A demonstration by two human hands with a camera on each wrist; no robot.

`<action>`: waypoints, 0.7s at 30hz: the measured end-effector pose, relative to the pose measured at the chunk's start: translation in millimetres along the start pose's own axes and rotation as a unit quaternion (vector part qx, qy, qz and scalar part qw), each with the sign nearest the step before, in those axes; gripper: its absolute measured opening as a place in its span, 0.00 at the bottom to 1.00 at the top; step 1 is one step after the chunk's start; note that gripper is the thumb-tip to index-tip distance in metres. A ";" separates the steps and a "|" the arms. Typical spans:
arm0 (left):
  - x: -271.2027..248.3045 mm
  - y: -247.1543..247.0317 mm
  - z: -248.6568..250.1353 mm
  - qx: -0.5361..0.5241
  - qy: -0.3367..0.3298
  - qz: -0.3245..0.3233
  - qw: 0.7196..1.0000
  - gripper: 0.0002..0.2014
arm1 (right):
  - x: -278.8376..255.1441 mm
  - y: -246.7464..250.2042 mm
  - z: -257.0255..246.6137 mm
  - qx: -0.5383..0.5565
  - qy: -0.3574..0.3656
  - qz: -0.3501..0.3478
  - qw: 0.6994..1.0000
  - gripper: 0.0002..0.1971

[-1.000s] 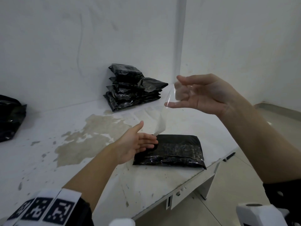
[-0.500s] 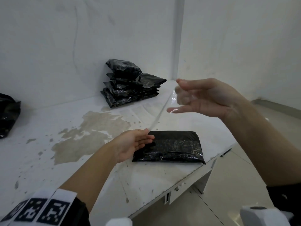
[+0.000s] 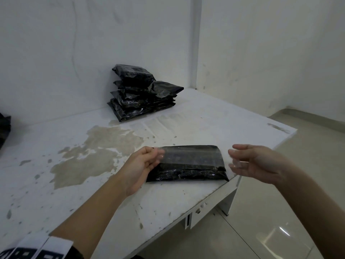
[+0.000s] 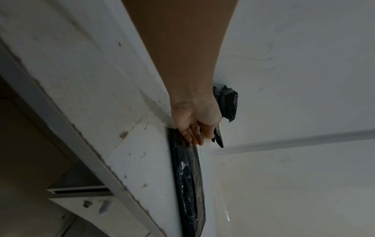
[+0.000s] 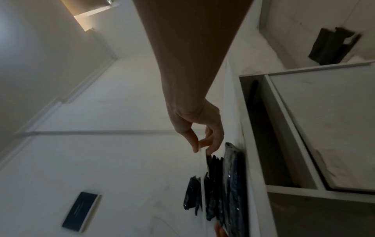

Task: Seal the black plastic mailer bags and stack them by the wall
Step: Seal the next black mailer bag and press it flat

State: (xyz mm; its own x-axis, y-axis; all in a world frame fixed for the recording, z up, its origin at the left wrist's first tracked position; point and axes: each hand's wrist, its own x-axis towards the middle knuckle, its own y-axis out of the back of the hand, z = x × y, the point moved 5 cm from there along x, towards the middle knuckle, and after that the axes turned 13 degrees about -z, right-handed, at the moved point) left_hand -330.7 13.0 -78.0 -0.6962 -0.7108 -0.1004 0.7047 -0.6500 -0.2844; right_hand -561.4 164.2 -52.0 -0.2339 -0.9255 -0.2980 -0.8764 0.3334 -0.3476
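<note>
A black mailer bag lies on the white table near its front right edge. Its flap stands up along the far side and shows a greyish, shiny band. My left hand pinches the flap's left corner; the left wrist view shows those fingers on the bag's end. My right hand hovers just off the bag's right end. In the right wrist view its thumb and fingertip pinch a thin clear strip that is hard to see. Sealed bags form a stack by the wall.
Another black bag lies at the far left by the wall. A brownish worn patch marks the table's middle. The table edge runs right beside the mailer, with a drawer front below and tiled floor to the right.
My right hand has dropped from high above the table to the bag's right end. The clear strip no longer stretches upward. My left hand has taken hold of the flap's left corner.
</note>
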 end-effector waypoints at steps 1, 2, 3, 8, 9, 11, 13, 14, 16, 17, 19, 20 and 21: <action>-1.0 0.9 0.1 -0.010 -0.003 0.005 1.000 0.11 | 1.7 0.5 4.4 -0.014 -0.003 0.014 1.000 0.21; -2.0 1.8 0.1 -0.021 -0.004 0.010 1.000 0.12 | 3.0 0.5 8.2 -0.030 -0.005 0.025 0.999 0.19; -2.7 2.7 -0.1 -0.029 -0.004 0.016 0.999 0.13 | 4.8 0.8 11.1 -0.046 -0.005 0.036 0.998 0.18; -5.7 2.6 1.1 -0.020 -0.007 0.005 1.000 0.13 | 7.4 3.3 15.8 -0.168 -0.005 0.079 0.983 0.23; -6.5 1.7 1.9 -0.007 -0.009 -0.003 1.000 0.13 | 7.3 3.2 16.0 -0.190 -0.005 0.086 0.978 0.23; -7.9 0.4 3.5 0.032 -0.015 -0.016 0.999 0.13 | 6.9 1.3 15.5 -0.223 -0.003 0.094 0.970 0.24; -9.0 0.5 4.2 0.064 -0.024 -0.018 0.998 0.13 | 7.0 -0.4 15.7 -0.240 -0.002 0.090 0.967 0.24; -9.8 0.9 3.9 0.072 -0.027 -0.016 0.997 0.14 | 7.2 -0.8 15.8 -0.246 0.000 0.087 0.965 0.24; -11.8 1.6 2.7 0.083 -0.030 -0.010 0.996 0.13 | 8.4 -0.8 15.7 -0.261 0.003 0.088 0.961 0.25; -13.1 2.0 1.9 0.087 -0.033 -0.007 0.996 0.13 | 9.3 -0.5 15.3 -0.269 0.004 0.090 0.959 0.25; -14.5 3.8 0.0 0.101 -0.038 -0.002 0.994 0.12 | 11.3 -0.5 14.4 -0.279 0.000 0.094 0.956 0.26; -14.8 4.8 -0.8 0.109 -0.040 0.000 0.993 0.12 | 12.4 -0.9 14.1 -0.281 -0.003 0.094 0.955 0.26; -15.0 5.7 -1.5 0.114 -0.042 0.002 0.993 0.12 | 13.6 -1.5 14.0 -0.283 -0.007 0.093 0.955 0.27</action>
State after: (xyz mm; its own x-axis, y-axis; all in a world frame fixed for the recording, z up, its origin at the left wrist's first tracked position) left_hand -316.4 20.4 -79.5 -0.6860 -0.7273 -0.0192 0.7269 -0.6841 -0.0596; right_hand -557.4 153.6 -67.9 -0.4056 -0.8555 -0.3218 -0.9083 0.3378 0.2468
